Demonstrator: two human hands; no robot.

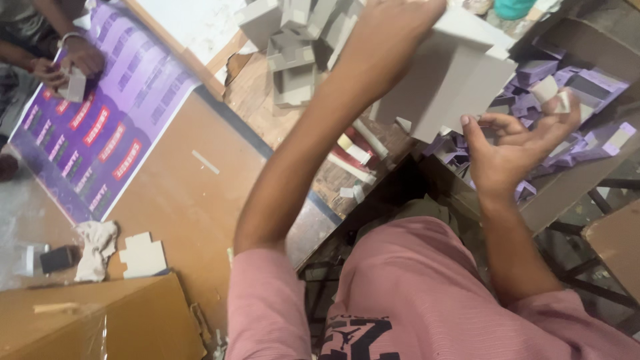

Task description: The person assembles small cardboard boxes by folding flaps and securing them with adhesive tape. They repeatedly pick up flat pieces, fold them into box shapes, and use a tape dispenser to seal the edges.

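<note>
While the left hand (pixel 393 33) is raised with its fingers closed on a folded grey cardboard box (pixel 453 80), the right hand (pixel 513 147) hovers just beside it, fingers spread apart and holding nothing, above a carton of purple boxes (pixel 587 87). At the far left, a co-worker's hands (pixel 70 63) press on a purple printed sheet (pixel 93 133).

One head camera looks steeply down, close over the worktable (pixel 200 200).

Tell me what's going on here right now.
A person in a pink shirt holds a grey folded card box up with the left hand, while the right hand hovers just under it, fingers spread. A pile of grey boxes lies behind. At the far left, another person's hands press a small box on a purple sheet.
</note>
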